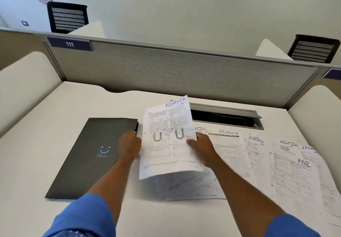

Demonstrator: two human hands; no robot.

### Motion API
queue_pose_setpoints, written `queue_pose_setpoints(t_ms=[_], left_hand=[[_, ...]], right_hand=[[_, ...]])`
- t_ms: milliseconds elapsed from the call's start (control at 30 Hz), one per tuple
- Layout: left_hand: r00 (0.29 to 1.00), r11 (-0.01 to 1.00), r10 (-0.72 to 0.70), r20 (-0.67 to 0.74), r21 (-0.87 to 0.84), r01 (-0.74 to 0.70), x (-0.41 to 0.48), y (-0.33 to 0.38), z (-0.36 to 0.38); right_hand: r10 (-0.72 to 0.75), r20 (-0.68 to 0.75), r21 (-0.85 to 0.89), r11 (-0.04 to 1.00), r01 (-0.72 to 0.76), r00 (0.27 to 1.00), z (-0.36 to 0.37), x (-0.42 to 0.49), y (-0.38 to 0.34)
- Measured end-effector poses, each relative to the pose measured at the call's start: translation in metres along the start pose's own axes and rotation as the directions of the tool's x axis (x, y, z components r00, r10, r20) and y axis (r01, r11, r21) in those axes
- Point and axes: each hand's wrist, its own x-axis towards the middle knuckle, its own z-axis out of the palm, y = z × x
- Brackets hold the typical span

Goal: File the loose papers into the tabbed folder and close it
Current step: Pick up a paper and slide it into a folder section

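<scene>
Dark grey tabbed folder (96, 155) lay closed; right hand (200, 149) pinched first white FINANCE-marked sheet (168, 140); left hand (129, 145) fingers curled at folder edge; remaining papers (276, 163) right, unfiled.

Matt dark folder (88, 155), thin paper sheet (168, 139), seemingly smooth desk (46, 116).

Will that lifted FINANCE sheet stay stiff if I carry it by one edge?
Probably not: the sheet is thin and already bows where the right hand pinches it. It looks light, so it would likely droop or flutter. The left hand rests on the folder.
</scene>
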Motion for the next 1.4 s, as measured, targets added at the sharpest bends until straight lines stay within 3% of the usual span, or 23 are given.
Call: queue_pose_setpoints(t_ms=[200, 433, 1033, 1400], left_hand=[[0.995, 0.964, 0.068, 0.073, 0.251, -0.084, 0.016, -0.041, 0.007], [0.983, 0.849, 0.104, 0.15, 0.502, -0.166, 0.043, -0.065, 0.022], [0.971, 0.86, 0.095, 0.22, 0.472, -0.191, 0.066, -0.064, 0.03], [0.929, 0.678, 0.275, 0.247, 0.635, -0.37, 0.063, -0.06, 0.018]], right_hand=[[0.027, 0.037, -0.005, 1.0, -0.027, 0.999, 0.028, 0.001, 0.015], [0.065, 0.029, -0.061, 0.996, -0.063, 0.997, 0.043, 0.006, 0.024], [0.048, 0.012, -0.066, 0.997, -0.047, 0.999, 0.039, 0.019, 0.027], [0.054, 0.019, -0.021, 0.998, -0.054, 0.998, 0.034, 0.023, 0.031]])
